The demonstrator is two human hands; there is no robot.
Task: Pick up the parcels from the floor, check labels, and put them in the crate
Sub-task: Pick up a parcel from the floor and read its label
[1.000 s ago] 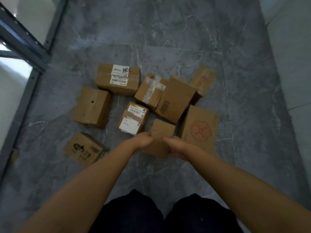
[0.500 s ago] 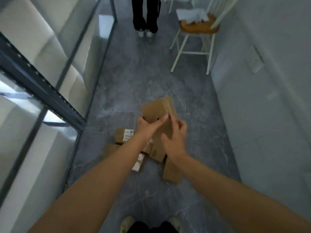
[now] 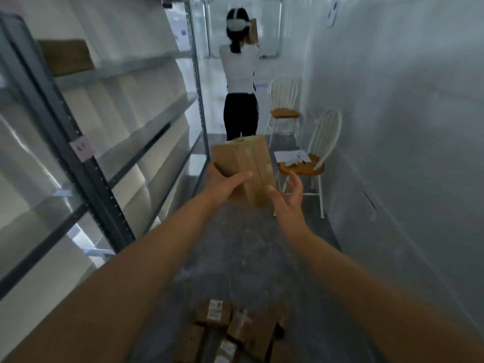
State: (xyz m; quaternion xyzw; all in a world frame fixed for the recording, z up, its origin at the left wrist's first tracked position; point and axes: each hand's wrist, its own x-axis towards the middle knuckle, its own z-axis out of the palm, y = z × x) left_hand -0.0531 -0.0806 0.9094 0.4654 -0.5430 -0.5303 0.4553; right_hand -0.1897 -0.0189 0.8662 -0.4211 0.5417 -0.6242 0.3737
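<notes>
A brown cardboard parcel is held up at chest height in front of me. My left hand grips its lower left side, thumb across the front face. My right hand hovers just to the right of the parcel with fingers spread, apart from the cardboard. Several more brown parcels, some with white labels, lie on the grey marble floor at the bottom of the view. No crate shows.
A metal shelving rack runs along the left, with a cardboard box on an upper shelf. Two white chairs stand by the right wall; the nearer one bears papers. A person stands ahead in the aisle, back turned.
The parcel has been lifted from the floor pile to chest height and the view has tilted up. My right hand has come off the parcel and opened.
</notes>
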